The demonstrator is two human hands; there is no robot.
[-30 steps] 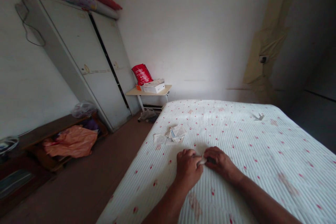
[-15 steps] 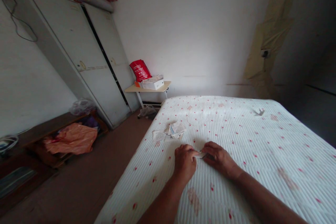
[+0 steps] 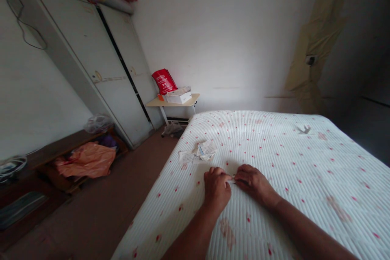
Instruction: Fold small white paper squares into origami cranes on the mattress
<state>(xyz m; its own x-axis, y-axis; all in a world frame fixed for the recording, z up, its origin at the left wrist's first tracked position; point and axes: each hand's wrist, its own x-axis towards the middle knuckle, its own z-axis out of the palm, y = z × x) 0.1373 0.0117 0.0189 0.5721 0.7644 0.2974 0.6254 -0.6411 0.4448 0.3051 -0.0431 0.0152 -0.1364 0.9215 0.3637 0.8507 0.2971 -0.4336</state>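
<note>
My left hand [image 3: 217,187] and my right hand [image 3: 253,182] meet low over the middle of the bed. Between their fingertips they pinch a small piece of paper [image 3: 232,181], mostly covered by the fingers. Both hands are closed on it, one from each side. Just beyond my left hand, a loose pile of printed paper pieces [image 3: 207,149] lies on the white quilted bed cover [image 3: 268,219] with red dots. Farther off to the right rests a grey folded paper shape [image 3: 304,130].
A small table [image 3: 154,102] by the far wall holds a red bag [image 3: 164,81] and a white box [image 3: 179,97]. At left stand a tall grey cabinet [image 3: 82,44] and a low wooden shelf with an orange plastic bag [image 3: 87,160]. A wall socket [image 3: 310,60] is at right.
My hands have drawn slightly closer together, and less of the small paper piece shows between the fingers. The view has shifted a little.
</note>
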